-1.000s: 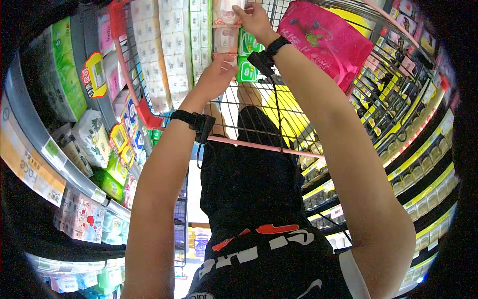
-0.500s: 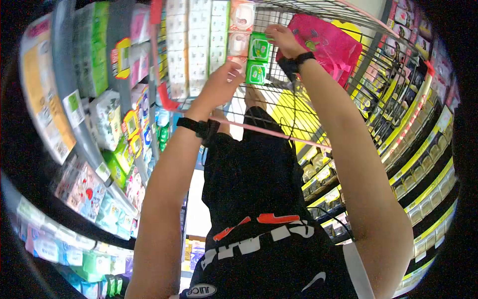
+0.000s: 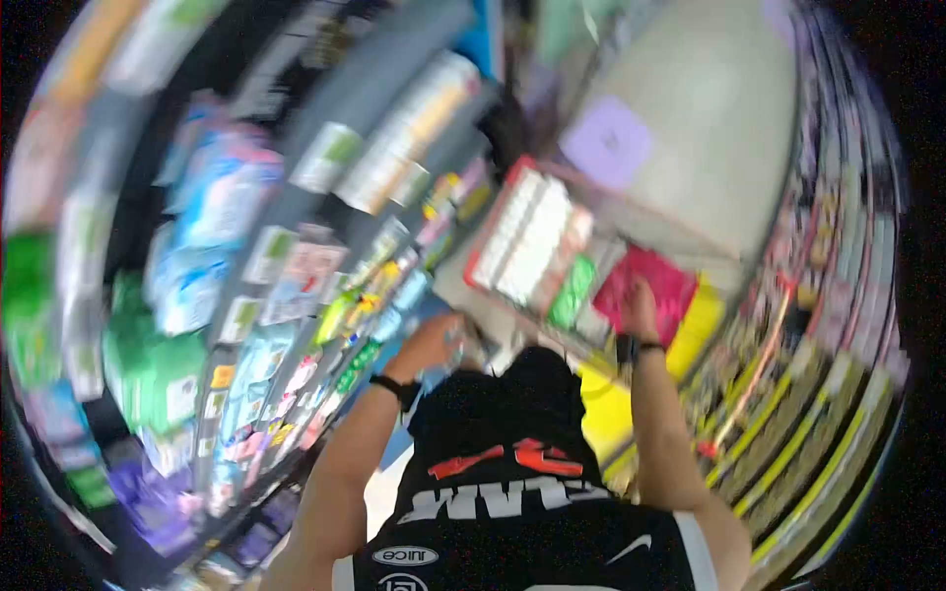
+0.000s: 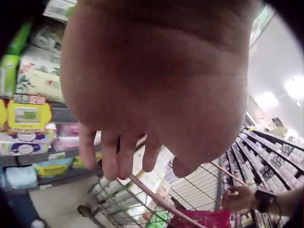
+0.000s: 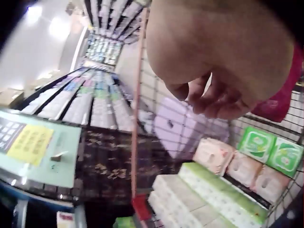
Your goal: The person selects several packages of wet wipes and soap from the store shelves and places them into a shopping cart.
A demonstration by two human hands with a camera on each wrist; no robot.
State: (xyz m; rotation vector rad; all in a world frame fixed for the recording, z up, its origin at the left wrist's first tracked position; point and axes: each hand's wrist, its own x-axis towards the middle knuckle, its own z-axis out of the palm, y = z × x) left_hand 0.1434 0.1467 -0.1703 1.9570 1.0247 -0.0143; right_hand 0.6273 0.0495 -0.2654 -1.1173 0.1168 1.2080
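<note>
Blurred in the head view, my left hand (image 3: 432,347) hangs beside the shelf side of the wire shopping cart (image 4: 161,199), fingers extended and holding nothing. The left wrist view shows its palm and spread fingers above the pink cart rail. My right hand (image 3: 641,309) overlaps the magenta bag (image 3: 665,286) in the head view; in the right wrist view its fingers curl loosely with nothing visible in them. Inside the cart lie white tissue packs (image 5: 183,202), pinkish wipes packs (image 5: 213,154) and two green wipes packs (image 5: 256,143).
Store shelves with packaged goods (image 3: 212,246) run along the left, and more racks (image 3: 808,424) line the right. A lilac square (image 3: 606,141) appears beyond the cart on the pale floor (image 3: 724,108). A yellow panel (image 3: 606,409) shows below the bag.
My right hand has left the wipes packs and moved right to the bag. My left hand has drawn back from the packs, out of the cart. The head view has swung, and the cart appears farther away.
</note>
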